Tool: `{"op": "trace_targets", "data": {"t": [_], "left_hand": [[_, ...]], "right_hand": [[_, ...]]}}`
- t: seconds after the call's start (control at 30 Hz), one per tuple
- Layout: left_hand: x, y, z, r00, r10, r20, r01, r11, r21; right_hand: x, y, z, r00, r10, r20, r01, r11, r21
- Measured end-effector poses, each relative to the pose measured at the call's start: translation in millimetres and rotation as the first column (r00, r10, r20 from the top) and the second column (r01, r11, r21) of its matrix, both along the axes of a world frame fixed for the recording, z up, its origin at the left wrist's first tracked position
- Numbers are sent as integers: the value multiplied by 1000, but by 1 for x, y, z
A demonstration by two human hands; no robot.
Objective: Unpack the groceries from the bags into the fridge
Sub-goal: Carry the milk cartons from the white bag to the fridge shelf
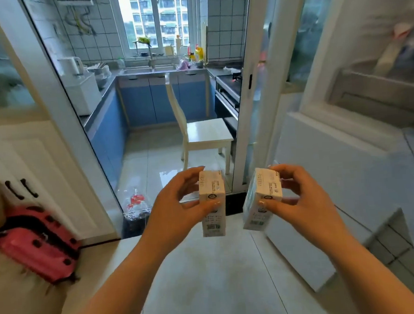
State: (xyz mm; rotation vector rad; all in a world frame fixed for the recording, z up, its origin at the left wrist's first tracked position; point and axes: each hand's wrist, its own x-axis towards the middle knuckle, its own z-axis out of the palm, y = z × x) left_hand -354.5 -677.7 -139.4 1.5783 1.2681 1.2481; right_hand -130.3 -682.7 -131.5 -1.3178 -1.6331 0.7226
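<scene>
Each of my hands holds a small white drink carton with green print, upright, at chest height. My left hand (177,202) grips the left carton (212,202) from its left side. My right hand (298,199) grips the right carton (262,199) from its right side; this carton tilts slightly. The two cartons are a hand's width apart. On the right the fridge door (335,173) stands open, with a door shelf (376,83) that holds blurred items.
A white chair (199,133) stands in the kitchen doorway ahead, past the sliding door frame (251,105). A clear plastic bag (136,205) lies on the floor by the threshold. A pink bag (36,242) sits at the left by a white cabinet (44,171).
</scene>
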Motion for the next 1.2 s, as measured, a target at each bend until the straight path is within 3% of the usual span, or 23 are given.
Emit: {"op": "trace_targets", "data": {"t": [0.33,0.7,1.2], "left_hand": [[53,244,13,949,-314,0,313,946,88],[181,434,49,747,-658,92,652,753,91],[463,584,113,612,-784,101,734,611,295]], "right_hand": [[38,161,11,945,-326,23,326,945,18],[121,280,44,755,-653,-68,656,749,89],[361,422,113,542,-769,-339,839,470,273]]}}
